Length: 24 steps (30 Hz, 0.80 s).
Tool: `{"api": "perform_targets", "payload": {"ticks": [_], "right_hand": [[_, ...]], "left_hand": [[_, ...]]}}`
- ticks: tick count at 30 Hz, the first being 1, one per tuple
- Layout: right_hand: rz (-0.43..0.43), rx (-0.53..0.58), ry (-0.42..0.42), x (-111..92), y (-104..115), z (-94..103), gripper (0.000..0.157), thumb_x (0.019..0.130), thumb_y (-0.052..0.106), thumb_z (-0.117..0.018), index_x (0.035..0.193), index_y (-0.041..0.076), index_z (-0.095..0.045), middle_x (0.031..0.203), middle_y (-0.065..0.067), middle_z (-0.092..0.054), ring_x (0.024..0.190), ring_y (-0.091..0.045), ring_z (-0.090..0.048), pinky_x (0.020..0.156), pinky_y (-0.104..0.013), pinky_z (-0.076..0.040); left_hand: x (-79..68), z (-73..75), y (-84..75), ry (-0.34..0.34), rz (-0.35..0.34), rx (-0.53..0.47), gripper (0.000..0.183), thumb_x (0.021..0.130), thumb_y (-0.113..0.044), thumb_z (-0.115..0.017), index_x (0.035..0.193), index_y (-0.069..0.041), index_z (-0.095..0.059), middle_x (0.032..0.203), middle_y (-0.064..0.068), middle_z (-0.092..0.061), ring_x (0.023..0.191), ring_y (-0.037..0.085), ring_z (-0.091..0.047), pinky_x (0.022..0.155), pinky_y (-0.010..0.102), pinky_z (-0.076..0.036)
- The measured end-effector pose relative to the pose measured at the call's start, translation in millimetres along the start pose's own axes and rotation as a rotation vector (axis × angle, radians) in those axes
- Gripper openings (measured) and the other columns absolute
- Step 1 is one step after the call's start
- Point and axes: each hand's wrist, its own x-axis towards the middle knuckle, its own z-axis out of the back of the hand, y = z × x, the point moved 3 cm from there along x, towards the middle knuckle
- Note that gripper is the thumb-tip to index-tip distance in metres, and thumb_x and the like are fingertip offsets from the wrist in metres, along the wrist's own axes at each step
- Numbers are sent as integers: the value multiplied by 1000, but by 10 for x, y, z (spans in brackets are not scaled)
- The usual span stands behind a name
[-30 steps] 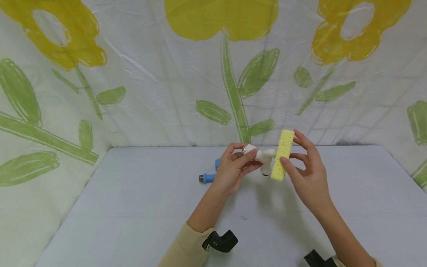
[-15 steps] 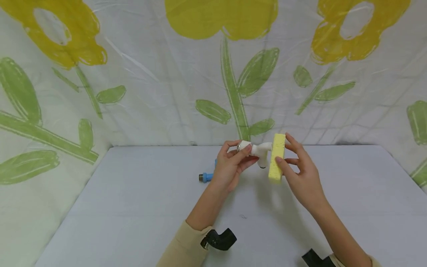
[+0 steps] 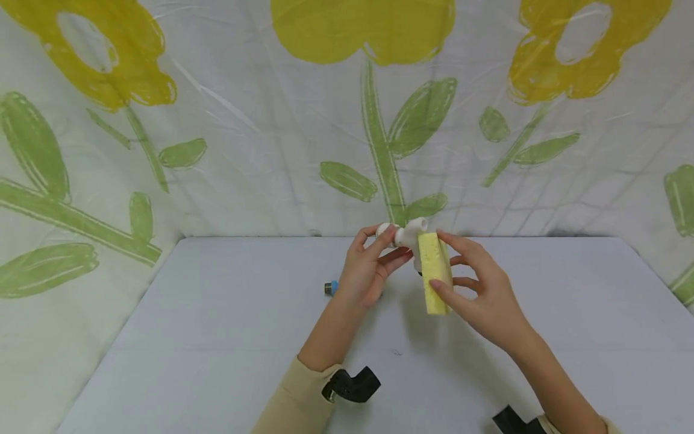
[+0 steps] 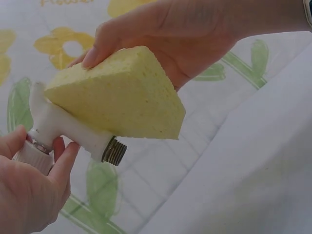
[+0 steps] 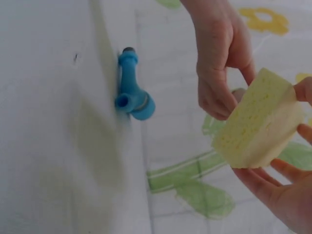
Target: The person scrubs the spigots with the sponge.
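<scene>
A white plastic tap (image 3: 408,237) with a dark threaded inlet is held up over the table by my left hand (image 3: 363,271), whose thumb and fingers grip its ribbed knob (image 4: 34,157). My right hand (image 3: 482,289) pinches a thick yellow sponge (image 3: 434,274) between thumb and fingers. In the left wrist view the sponge (image 4: 122,97) lies along the tap's white body (image 4: 80,131), beside the threaded end (image 4: 115,151). From the right wrist the sponge (image 5: 263,119) hides most of the white tap.
A blue tap (image 5: 129,80) lies on the white table (image 3: 228,337) behind my left hand; only its threaded end (image 3: 331,288) shows in the head view. A hanging sheet with flowers (image 3: 244,150) rises behind the table. Black curved pieces (image 3: 355,384) sit at both wrists.
The sponge has moved left and down, from the tap's side pipe to its threaded arm. The white tap has shifted left and up and turned, so its open spout now shows.
</scene>
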Motion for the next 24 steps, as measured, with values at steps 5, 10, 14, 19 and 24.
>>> {"api": "perform_targets", "payload": {"ticks": [5,10,14,19,24], "right_hand": [[198,-72,-52,15,14,-5,78,77,-10,-85,149,10,-60,154,-11,-53,124,-5,-54,87,-10,-55],[322,-91,-119,37,-15,16,76,70,-12,-86,142,4,-65,153,-18,-54,138,-11,-51,93,-8,-52],[327,-101,-142,47,-57,30,75,70,-12,-85,141,4,-66,153,-19,-54,138,-13,-51,93,-7,-51],[341,-100,-122,42,-56,28,58,88,19,-87,140,4,-67,150,-21,-55,137,-12,-52,93,-9,-53],[354,-96,-142,58,-88,43,58,88,19,-87,140,3,-67,150,-21,-55,137,-11,-52,92,-8,-53]], "left_hand": [[-7,6,-8,22,6,6,5,110,-9,-58,114,-7,-56,113,11,-62,83,20,-75,93,40,-63],[-27,-13,-2,63,18,26,6,109,-10,-59,112,-6,-55,109,9,-63,82,20,-75,90,38,-65],[-39,-21,-2,68,14,35,6,110,-11,-58,111,-6,-55,108,8,-64,81,20,-76,88,38,-65],[-39,-23,-1,62,13,32,6,110,-11,-58,108,-7,-55,107,7,-64,79,19,-76,85,36,-66],[-33,-20,-7,70,12,34,6,110,-9,-56,105,-8,-55,105,7,-65,79,19,-76,84,35,-66]]}}
